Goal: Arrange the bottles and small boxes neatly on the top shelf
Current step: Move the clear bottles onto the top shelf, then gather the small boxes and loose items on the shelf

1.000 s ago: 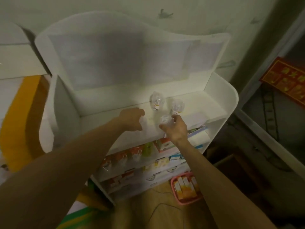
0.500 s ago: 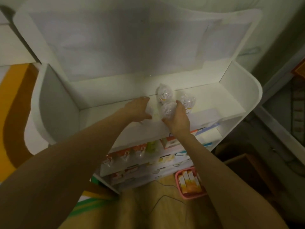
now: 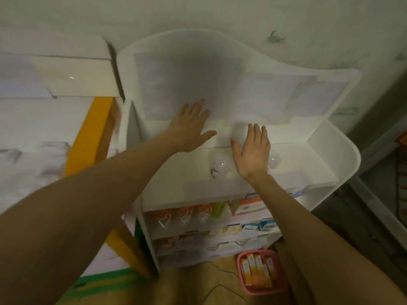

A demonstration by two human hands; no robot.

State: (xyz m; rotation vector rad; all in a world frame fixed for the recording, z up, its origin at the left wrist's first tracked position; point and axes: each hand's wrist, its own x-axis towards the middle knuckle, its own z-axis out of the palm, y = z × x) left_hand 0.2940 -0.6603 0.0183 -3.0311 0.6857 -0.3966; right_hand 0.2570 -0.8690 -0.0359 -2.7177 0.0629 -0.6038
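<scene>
Both of my hands hover flat and open above the white top shelf [image 3: 304, 172], holding nothing. My left hand [image 3: 189, 126] is spread in front of the shelf's back panel. My right hand [image 3: 253, 153] is over the middle of the shelf, fingers straight. A small wrapped clear bottle [image 3: 220, 169] stands on the shelf just left of my right wrist. Another wrapped bottle [image 3: 274, 160] shows at the right edge of that hand. Anything under my right palm is hidden.
Lower shelves hold orange-capped bottles [image 3: 187, 215] and small boxes [image 3: 248, 206]. A pink basket [image 3: 262, 271] with orange boxes sits on the floor at the bottom right. A white cabinet [image 3: 55, 89] stands to the left; the shelf unit has raised side walls [image 3: 337, 155].
Both hands let go of the wrapped bottles and lifted up, fingers spread flat. The camera view shifted, so the shelf sits further right in the frame.
</scene>
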